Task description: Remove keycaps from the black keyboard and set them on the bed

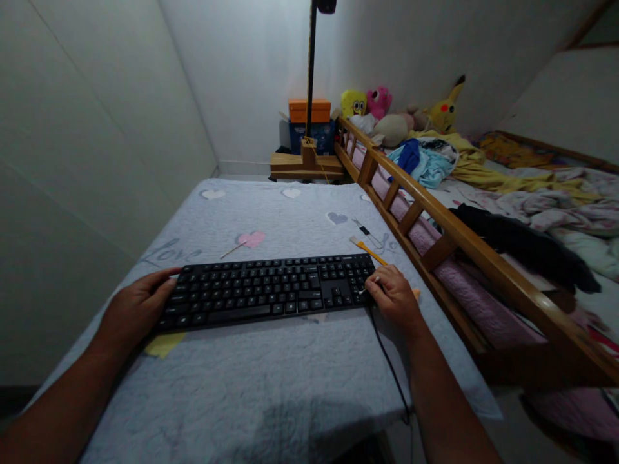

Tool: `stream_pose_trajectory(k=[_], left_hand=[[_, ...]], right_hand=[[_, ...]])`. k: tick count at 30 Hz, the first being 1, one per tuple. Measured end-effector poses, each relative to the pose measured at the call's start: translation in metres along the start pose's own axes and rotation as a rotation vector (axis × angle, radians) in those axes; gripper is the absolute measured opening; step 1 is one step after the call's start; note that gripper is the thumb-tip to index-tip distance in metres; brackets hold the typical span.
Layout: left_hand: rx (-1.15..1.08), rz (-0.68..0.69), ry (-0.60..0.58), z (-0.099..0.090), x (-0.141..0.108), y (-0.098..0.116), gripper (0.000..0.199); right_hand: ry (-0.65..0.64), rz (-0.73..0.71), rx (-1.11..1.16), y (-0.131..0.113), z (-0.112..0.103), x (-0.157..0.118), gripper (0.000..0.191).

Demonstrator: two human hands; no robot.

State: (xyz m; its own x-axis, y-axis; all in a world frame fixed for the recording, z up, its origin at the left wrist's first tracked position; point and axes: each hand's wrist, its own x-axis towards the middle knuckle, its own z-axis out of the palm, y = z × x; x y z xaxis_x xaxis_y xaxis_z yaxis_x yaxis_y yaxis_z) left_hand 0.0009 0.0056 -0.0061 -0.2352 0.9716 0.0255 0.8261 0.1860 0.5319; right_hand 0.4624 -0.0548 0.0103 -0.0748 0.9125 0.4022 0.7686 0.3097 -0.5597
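Note:
A black keyboard lies on the grey-blue cloth, its cord running off from the right part of the front edge. At its left end my left hand grips the edge, thumb near the side and fingers partly hidden. Over the number pad, my right hand is closed in a pinch on a cotton swab, whose white tip is at the keys. Another cotton swab lies behind the keyboard, close to a pink heart print. Behind the right end are a yellow-handled brush and a thin metal tool with a black band.
A wooden bed rail runs along the right side, with clothes and plush toys beyond. Past the cloth's far edge stand an orange box and a black pole on a wooden base. A pale wall rises on the left.

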Motion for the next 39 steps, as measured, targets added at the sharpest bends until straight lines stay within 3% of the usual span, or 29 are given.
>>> stream_pose_trajectory(k=[20,39], left_hand=[[0.013,0.038,-0.003,0.001,0.001,-0.002,0.052],[-0.005,-0.003,-0.014,-0.001,0.000,0.001,0.054]], right_hand=[[0.092,0.041,-0.114,0.009,-0.001,-0.001,0.019],[0.092,0.029,-0.097,0.012,-0.005,-0.003,0.017]])
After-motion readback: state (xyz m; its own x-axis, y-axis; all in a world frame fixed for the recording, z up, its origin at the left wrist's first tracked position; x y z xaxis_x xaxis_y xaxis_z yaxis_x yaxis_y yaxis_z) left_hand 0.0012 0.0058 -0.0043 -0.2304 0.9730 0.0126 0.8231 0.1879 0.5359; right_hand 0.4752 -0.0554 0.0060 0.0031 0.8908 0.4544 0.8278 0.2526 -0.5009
